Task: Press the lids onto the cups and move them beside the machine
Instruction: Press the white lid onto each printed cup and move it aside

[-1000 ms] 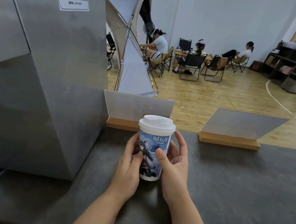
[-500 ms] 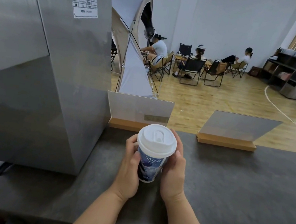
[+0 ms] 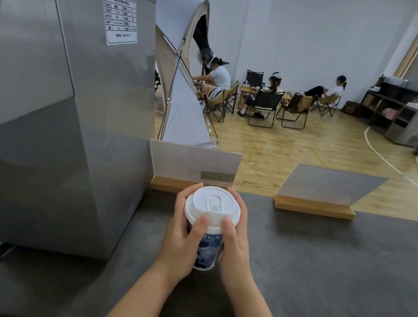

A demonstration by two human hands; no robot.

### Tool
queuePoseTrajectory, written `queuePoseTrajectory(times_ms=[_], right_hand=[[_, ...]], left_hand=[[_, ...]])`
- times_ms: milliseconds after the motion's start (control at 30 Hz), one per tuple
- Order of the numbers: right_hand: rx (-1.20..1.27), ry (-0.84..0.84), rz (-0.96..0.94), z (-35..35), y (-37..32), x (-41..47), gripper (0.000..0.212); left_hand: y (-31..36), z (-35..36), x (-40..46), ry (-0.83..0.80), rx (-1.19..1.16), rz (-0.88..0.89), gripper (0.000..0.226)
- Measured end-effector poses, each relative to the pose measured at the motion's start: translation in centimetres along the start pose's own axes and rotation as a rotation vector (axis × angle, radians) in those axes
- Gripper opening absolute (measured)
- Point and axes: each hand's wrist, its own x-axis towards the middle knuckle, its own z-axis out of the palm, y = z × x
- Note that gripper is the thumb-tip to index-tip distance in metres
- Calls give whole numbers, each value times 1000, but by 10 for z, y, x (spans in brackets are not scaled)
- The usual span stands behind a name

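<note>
Both hands cupped a printed cup point(image 3: 206, 253) on the dark counter point(image 3: 334, 272) just beside the steel machine point(image 3: 54, 113), left hand point(image 3: 183, 238) and right hand point(image 3: 236, 246) curling fingers point(image 3: 237, 199) round it, thumbs on the white lid point(image 3: 213, 205). Even pressure around the rim would likely seat it squarely.

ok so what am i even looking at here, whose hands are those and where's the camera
The camera sits on a person's head, looking forward and down, so the two bare arms are their own. Their left hand and right hand wrap around a printed paper cup, thumbs on the rim of its white lid. It is over a dark counter. The big steel box on the left is the machine. Two sign stands are at the far edge; people sit in the hall beyond.
</note>
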Motion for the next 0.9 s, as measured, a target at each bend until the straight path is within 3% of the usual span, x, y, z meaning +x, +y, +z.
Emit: queuePoseTrajectory(times_ms=[133,233,367,467,667,900], right_hand=[[1,0,17,-2,4,0,61],[65,57,20,2,5,0,56],[264,252,302,-2,8,16,36],[263,249,396,-8,12,28,52],[199,327,266,5,5,17,43],[159,166,184,-10,-5,-26,73]], left_hand=[[-2,1,1,3,-21,24,58],[-1,4,4,60,-54,1,45],[0,3,14,124,-34,-21,23],[1,0,21,129,-4,-3,19],[-1,1,26,170,-6,2,21],[15,40,6,231,-192,-154,42]])
